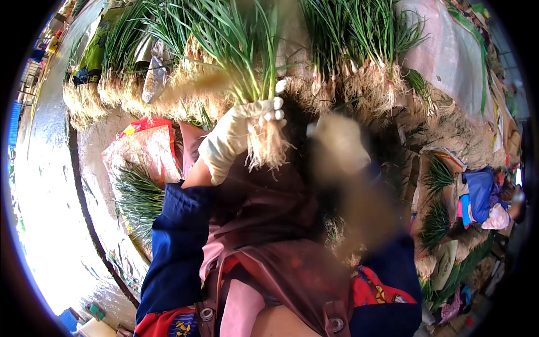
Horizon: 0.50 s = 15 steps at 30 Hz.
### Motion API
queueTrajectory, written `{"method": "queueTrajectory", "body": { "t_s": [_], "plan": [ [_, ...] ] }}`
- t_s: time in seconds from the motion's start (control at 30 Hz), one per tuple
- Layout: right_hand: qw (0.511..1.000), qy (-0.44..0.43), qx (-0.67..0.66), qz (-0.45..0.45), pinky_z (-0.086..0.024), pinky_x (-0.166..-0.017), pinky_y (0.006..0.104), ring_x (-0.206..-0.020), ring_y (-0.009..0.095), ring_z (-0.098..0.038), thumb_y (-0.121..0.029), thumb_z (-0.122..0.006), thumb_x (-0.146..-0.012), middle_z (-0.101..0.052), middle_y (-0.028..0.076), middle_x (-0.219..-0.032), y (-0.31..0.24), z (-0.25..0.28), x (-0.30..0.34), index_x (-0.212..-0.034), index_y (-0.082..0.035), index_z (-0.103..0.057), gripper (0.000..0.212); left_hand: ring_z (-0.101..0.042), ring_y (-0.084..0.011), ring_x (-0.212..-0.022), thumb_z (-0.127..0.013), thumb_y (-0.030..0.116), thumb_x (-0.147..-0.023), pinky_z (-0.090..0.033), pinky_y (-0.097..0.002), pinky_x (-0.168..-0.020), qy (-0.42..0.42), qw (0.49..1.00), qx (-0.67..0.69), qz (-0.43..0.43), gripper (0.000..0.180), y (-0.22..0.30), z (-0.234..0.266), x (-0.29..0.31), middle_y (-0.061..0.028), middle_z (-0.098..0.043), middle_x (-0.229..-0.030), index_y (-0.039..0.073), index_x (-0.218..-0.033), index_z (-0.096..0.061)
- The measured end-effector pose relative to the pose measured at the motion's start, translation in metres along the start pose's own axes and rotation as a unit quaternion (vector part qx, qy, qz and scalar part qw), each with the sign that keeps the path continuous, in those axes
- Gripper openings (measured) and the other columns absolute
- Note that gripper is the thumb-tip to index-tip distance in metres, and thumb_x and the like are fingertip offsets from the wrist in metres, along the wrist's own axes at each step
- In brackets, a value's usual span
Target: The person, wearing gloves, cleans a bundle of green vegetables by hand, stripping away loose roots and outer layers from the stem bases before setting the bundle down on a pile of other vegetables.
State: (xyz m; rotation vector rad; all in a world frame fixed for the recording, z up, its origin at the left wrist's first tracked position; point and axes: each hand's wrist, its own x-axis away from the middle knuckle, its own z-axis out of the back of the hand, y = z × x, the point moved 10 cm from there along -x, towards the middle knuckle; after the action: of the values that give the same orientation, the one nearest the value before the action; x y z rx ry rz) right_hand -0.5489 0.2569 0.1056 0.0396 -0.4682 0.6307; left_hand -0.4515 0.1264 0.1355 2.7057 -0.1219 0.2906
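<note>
My left hand (227, 137), in a cream glove, is closed around a bunch of spring onions (251, 81). The green leaves point up and away from me, and the pale, shaggy roots hang below the fist. White fingertips wrap the stems just above the roots. My right hand (340, 143), also in a cream glove, is raised to the right of the bunch and apart from it. Motion smears its fingers, so whether they hold anything is hidden. Under both hands lies the dark red apron (264, 208) over my lap.
Rows of spring onions (365, 62) lie ahead, roots toward me. A whitish sack (446, 62) covers part of the far right. To my left are a red-and-clear plastic bag (143, 147) and more greens (136, 194). Further bundles (437, 224) and a blue cloth (479, 194) lie right.
</note>
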Motion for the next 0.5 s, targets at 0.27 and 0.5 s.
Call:
{"method": "queueTrajectory", "body": {
  "t_s": [0.27, 0.5],
  "plan": [
    [0.92, 0.318, -0.227, -0.018, -0.044, -0.049, 0.0328, -0.052, 0.018, -0.056, -0.026, -0.067, -0.077, -0.061, 0.005, -0.063, 0.043, 0.116, -0.006, -0.076, -0.01, -0.063, 0.017, -0.06, -0.0152, -0.073, -0.068, 0.016, -0.079, -0.053, -0.0347, -0.071, 0.083, 0.994, -0.064, -0.027, 0.033, 0.001, 0.035, -0.009, -0.003, -0.062, -0.086, 0.004, -0.108, -0.056],
    [0.875, 0.445, -0.145, 0.125, -0.046, -0.054, 0.0347, -0.058, 0.023, -0.058, -0.022, -0.067, -0.075, -0.061, 0.004, -0.07, 0.005, 0.11, 0.05, -0.075, -0.012, -0.059, 0.013, -0.061, -0.015, -0.081, -0.067, 0.016, -0.08, -0.052, -0.03, -0.061, 0.092, 0.994, -0.035, 0.055, 0.027, -0.035, 0.021, -0.031, -0.0071, -0.064, -0.097, 0.004, -0.101, -0.057]
  ]
}}
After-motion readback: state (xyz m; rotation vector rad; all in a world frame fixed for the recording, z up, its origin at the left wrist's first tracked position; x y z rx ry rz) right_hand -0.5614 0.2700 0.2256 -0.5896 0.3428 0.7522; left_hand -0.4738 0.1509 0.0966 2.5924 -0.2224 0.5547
